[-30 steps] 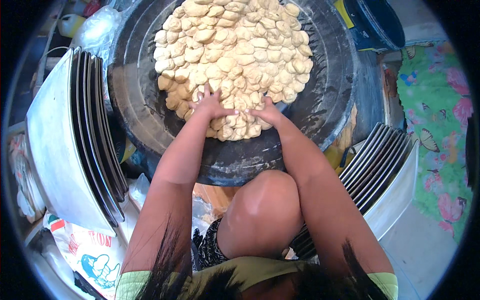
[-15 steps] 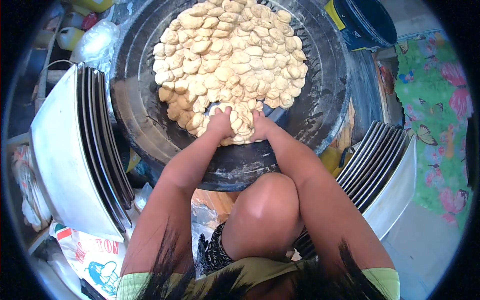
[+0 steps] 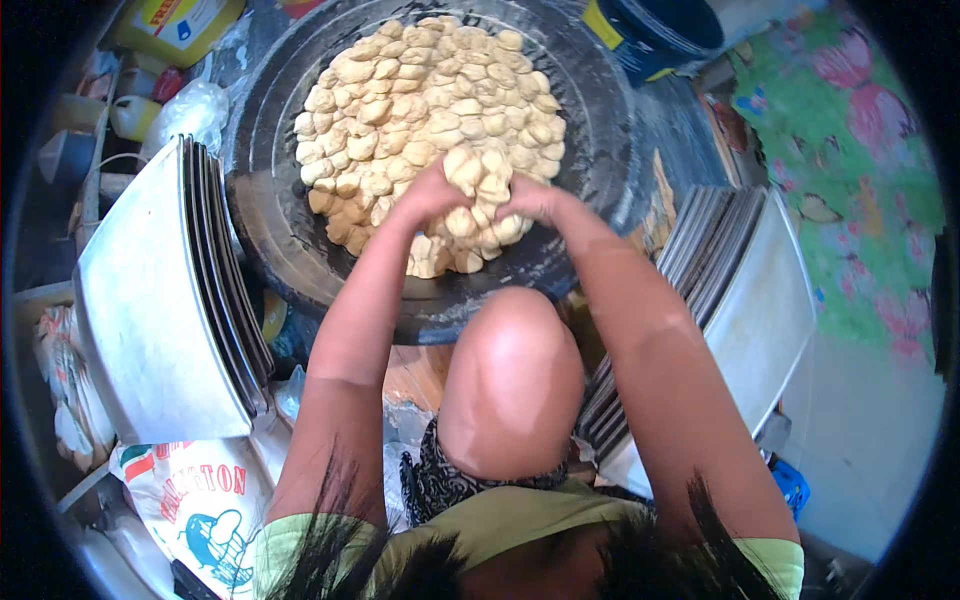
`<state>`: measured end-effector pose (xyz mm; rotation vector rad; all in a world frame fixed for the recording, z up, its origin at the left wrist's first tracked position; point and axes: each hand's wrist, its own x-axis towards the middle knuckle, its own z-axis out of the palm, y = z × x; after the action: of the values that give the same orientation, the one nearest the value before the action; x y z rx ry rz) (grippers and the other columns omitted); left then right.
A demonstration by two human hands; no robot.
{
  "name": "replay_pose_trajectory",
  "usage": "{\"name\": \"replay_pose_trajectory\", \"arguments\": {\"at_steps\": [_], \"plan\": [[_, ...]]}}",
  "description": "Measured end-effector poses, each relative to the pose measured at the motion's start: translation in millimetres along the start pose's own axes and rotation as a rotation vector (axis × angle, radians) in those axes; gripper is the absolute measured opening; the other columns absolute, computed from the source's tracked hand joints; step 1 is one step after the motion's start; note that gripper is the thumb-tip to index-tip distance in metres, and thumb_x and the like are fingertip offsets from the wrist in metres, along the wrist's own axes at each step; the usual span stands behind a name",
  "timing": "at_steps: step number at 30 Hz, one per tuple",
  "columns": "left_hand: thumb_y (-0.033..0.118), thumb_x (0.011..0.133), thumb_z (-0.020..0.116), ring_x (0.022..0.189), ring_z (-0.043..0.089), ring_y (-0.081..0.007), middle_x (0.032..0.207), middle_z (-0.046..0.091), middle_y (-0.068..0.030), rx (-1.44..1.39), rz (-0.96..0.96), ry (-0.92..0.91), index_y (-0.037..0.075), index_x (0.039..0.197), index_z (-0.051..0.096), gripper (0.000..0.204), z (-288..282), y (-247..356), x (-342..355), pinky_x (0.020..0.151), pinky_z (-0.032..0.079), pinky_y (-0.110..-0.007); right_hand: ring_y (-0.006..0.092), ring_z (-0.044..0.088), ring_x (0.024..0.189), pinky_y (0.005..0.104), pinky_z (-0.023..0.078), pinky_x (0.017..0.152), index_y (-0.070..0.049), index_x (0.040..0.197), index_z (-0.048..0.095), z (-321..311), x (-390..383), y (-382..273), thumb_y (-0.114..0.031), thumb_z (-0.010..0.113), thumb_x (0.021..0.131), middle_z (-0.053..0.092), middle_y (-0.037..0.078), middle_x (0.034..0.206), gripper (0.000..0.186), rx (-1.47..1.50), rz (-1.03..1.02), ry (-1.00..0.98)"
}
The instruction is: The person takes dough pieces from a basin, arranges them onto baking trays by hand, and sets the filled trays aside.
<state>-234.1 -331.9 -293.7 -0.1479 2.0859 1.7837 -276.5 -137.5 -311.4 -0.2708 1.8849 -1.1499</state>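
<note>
A wide black round pan point(image 3: 290, 230) lies in front of me, dusted with flour and filled with several pale dough pieces point(image 3: 400, 110). My left hand point(image 3: 430, 195) and my right hand point(image 3: 530, 200) face each other over the near side of the heap. Together they cup a clump of dough pieces point(image 3: 478, 195) lifted a little above the rest. My bare knee point(image 3: 512, 380) sits just below the pan's near rim.
A stack of flat metal trays point(image 3: 160, 310) leans on edge at my left, and another stack point(image 3: 740, 290) at my right. A printed sack point(image 3: 200, 500) lies at lower left. A dark bucket point(image 3: 650, 30) and a floral cloth point(image 3: 850, 160) are at upper right.
Both hands slid from the heap's near edge into it, closed toward each other and lifted a clump of dough pieces.
</note>
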Motion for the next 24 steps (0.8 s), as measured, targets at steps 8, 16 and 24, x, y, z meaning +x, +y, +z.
{"name": "replay_pose_trajectory", "arguments": {"at_steps": [8,16,24], "plan": [[0.01,0.056,0.076,0.101,0.059,-0.0239,0.107,0.062,-0.0134,0.07,0.601,0.069,0.001,0.113,0.051,0.063,56,173,-71,0.09,0.044,-0.033,0.0176,0.054,0.107,0.0323,0.044,0.093,-0.004,0.124,0.049,-62,-199,-135,-0.007,0.076,0.058,0.056,0.008,0.119,0.071,-0.179,-0.297,0.161],[0.01,0.056,0.075,0.104,0.057,-0.0262,0.108,0.06,-0.0158,0.09,0.772,-0.199,0.001,0.117,0.046,0.068,232,250,-171,0.091,0.043,-0.034,0.0153,0.049,0.112,0.0311,0.042,0.094,-0.005,0.128,0.045,-28,-453,-94,-0.02,0.078,0.065,0.053,0.006,0.122,0.073,-0.196,-0.309,0.622],[0.029,0.057,0.075,0.12,0.037,-0.0427,0.128,0.037,-0.0199,0.833,0.48,-0.238,0.005,0.133,0.036,0.088,311,184,-174,0.098,0.038,-0.047,0.0274,0.043,0.12,0.0357,0.035,0.101,-0.005,0.136,0.031,0,-448,77,-0.02,0.077,0.059,0.041,0.013,0.132,0.091,-0.721,-0.059,1.055]]}}
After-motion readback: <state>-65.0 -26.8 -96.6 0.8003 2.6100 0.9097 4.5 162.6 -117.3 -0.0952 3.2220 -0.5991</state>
